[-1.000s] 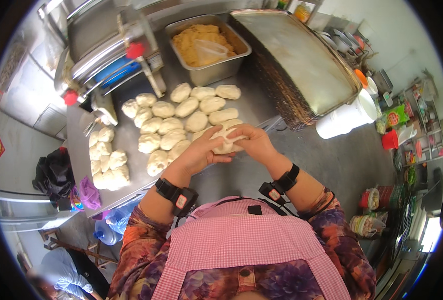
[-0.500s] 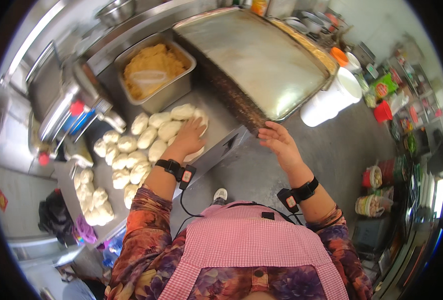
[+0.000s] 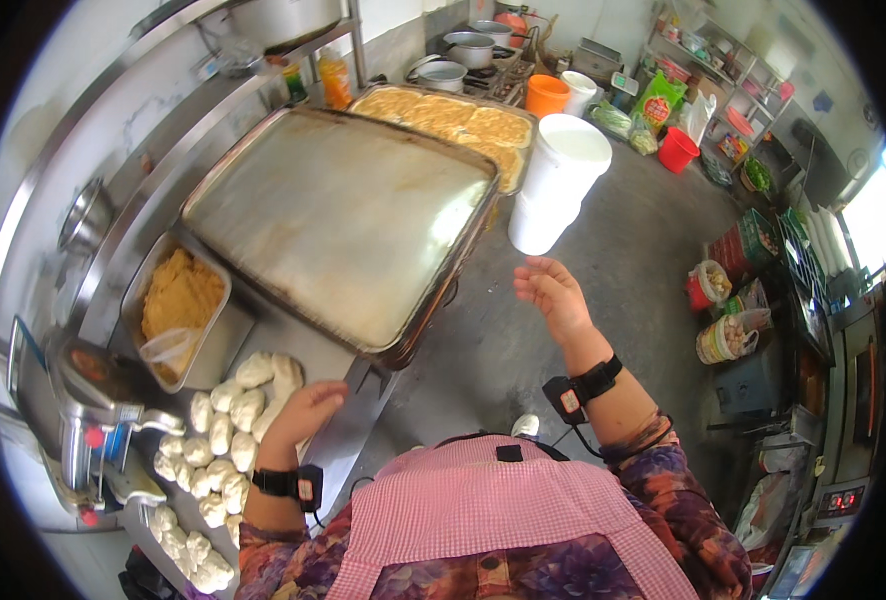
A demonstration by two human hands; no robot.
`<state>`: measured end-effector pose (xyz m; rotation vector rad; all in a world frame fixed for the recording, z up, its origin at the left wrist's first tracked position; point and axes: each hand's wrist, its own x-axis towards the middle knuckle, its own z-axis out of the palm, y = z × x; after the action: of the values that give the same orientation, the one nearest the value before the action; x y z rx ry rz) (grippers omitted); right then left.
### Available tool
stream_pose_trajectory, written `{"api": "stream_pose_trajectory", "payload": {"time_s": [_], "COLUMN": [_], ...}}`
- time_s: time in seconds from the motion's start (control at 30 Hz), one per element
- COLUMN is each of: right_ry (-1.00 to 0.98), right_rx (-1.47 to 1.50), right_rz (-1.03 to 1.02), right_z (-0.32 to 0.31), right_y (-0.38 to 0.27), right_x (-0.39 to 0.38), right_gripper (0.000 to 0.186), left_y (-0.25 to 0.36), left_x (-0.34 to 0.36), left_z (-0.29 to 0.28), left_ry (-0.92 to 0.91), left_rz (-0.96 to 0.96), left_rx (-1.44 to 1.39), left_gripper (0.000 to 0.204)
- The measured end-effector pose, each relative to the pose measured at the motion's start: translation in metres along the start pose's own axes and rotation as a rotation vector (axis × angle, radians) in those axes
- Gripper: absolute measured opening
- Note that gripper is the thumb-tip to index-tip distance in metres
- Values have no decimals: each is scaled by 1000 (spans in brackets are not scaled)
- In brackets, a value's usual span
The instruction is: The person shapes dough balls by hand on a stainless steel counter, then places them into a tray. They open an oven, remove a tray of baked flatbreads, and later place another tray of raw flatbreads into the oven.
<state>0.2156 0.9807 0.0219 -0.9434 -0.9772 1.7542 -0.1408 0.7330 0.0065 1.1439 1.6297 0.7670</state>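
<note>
My left hand (image 3: 305,412) is over the right edge of a group of pale dough pieces (image 3: 247,408) on the steel table, its fingers stretched toward the right and nothing seen in them. Whether it touches the dough beneath cannot be made out. My right hand (image 3: 551,293) hangs in the air over the floor, below the stacked white buckets (image 3: 563,165), empty with fingers loosely bent and apart. Beyond the dough is a deep steel pan (image 3: 208,350) of yellow-brown filling (image 3: 181,290) with a whitish scoop (image 3: 170,345) in it.
A large, shiny baking tray (image 3: 333,220) rests beyond my left hand. Behind it, another tray holds browned flatbreads (image 3: 443,115). A metal machine with red knobs (image 3: 93,420) stands at the left. An orange bucket (image 3: 547,95) and a red bucket (image 3: 678,150) are farther off.
The view has swung to the right, bringing the flatbreads and stove into sight. My left hand has shifted off the dough pieces' middle to their right edge. My right hand stays raised and empty.
</note>
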Motion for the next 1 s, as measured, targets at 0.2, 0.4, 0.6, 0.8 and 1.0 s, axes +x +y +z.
{"api": "stream_pose_trajectory", "payload": {"time_s": [0.2, 0.4, 0.6, 0.8, 1.0], "right_ry": [-35, -83, -112, -145, -219], "right_rx": [75, 3, -5, -45, -555], "right_rz": [134, 300, 419, 426, 75], "right_z": [-141, -274, -309, -302, -299], "right_y": [-33, -69, -66, -53, -64], "right_x": [95, 203, 302, 399, 499], "right_gripper": [36, 41, 47, 48, 44], "left_y": [40, 95, 140, 153, 144], "left_x": [72, 173, 255, 337, 413], "left_z": [124, 254, 302, 328, 318], "left_ry": [-69, -68, 53, 77, 123], "left_rz": [-157, -178, -118, -98, -120], "left_rx": [-124, -317, -513, -598, -713], "left_gripper": [37, 33, 32, 30, 28]}}
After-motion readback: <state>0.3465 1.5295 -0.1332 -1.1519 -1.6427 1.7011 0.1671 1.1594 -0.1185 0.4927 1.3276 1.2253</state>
